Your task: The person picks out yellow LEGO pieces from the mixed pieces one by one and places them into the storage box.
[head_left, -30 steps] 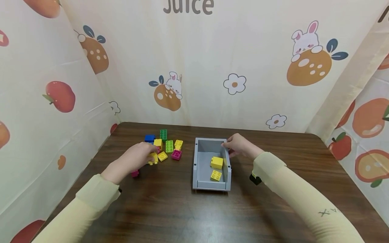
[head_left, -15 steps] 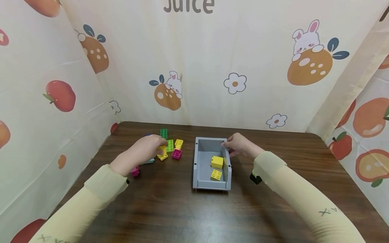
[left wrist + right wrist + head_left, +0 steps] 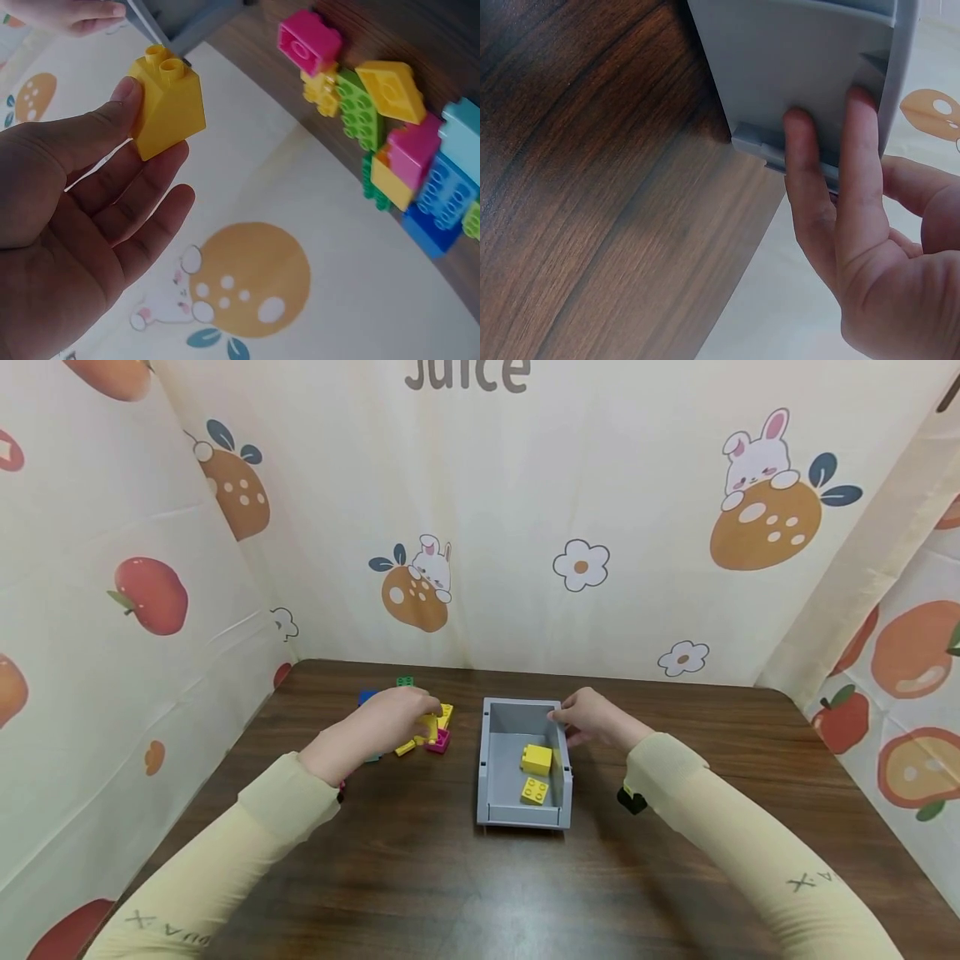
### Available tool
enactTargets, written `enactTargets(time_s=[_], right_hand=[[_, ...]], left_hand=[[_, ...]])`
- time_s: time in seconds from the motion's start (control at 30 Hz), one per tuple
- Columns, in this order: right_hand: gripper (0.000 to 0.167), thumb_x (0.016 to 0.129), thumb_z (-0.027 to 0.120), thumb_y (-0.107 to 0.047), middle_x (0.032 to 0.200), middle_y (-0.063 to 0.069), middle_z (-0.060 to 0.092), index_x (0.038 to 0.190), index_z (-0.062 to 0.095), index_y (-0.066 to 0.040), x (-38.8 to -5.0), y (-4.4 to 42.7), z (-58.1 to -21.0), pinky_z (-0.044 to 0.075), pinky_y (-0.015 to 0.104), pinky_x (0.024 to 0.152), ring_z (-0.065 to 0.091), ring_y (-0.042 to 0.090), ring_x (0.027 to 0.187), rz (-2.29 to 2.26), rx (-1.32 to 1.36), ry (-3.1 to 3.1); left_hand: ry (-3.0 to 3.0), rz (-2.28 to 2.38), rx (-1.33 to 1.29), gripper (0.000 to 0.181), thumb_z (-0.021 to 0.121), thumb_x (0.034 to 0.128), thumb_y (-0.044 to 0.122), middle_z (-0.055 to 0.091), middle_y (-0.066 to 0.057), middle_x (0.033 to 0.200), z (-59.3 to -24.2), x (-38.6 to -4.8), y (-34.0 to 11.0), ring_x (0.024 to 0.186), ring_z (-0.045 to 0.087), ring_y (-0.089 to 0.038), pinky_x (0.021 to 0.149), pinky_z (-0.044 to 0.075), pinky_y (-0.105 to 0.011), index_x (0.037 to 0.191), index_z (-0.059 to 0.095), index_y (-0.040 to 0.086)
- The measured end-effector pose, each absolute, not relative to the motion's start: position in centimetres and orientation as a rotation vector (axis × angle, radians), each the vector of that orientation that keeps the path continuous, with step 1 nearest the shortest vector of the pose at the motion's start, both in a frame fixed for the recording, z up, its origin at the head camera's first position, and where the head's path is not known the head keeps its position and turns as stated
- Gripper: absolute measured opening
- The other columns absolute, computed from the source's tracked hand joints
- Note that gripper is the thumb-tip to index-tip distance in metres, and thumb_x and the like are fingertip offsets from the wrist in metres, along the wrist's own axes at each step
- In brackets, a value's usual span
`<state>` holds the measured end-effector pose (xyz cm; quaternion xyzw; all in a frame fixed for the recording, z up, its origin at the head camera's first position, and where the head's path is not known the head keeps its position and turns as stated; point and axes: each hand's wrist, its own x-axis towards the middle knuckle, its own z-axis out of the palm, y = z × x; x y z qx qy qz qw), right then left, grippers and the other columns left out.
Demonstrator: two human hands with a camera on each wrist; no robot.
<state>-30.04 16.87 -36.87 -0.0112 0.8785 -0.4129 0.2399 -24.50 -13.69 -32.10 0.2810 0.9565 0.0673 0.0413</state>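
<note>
My left hand [image 3: 382, 727] pinches a yellow sloped toy brick [image 3: 171, 105] between thumb and fingers, raised above the table. Its two studs show in the left wrist view. At the table's middle stands a grey bin [image 3: 482, 768] with a low front. Inside it lie a larger yellow brick [image 3: 537, 760] and a small yellow brick [image 3: 534, 791], both towards the right wall. My right hand [image 3: 596, 718] grips that wall near the back, thumb at the rim. Two of its fingers [image 3: 802, 142] lie against the outer face.
Loose bricks lie left of the bin, partly hidden by my left hand: a magenta brick [image 3: 309, 41], a lime brick [image 3: 360, 110], a light-blue brick [image 3: 461, 127] and several others. A printed curtain [image 3: 510, 610] stands behind the brown table [image 3: 420, 877].
My left hand has lifted the yellow sloped brick from the pile and moved right, towards the bin. The right hand and the bin have stayed where they were.
</note>
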Motion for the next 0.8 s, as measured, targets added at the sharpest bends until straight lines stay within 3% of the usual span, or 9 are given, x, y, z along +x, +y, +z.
enactTargets(time_s=[0.8], right_hand=[[0.032,0.095,0.057,-0.017,0.097,0.018,0.061,0.115,0.061,0.007,-30.1,17.0,-37.0,0.058,0.03,0.067,0.063,0.02,0.074,-1.127,-0.001,2.405]], left_hand=[[2.834,0.138,1.09,0.03,0.074,0.082,0.02,0.068,0.0,0.105,-31.6,-25.4,-6.7,0.093,0.061,-0.013,0.085,0.052,-0.027,0.111,0.069,0.016]])
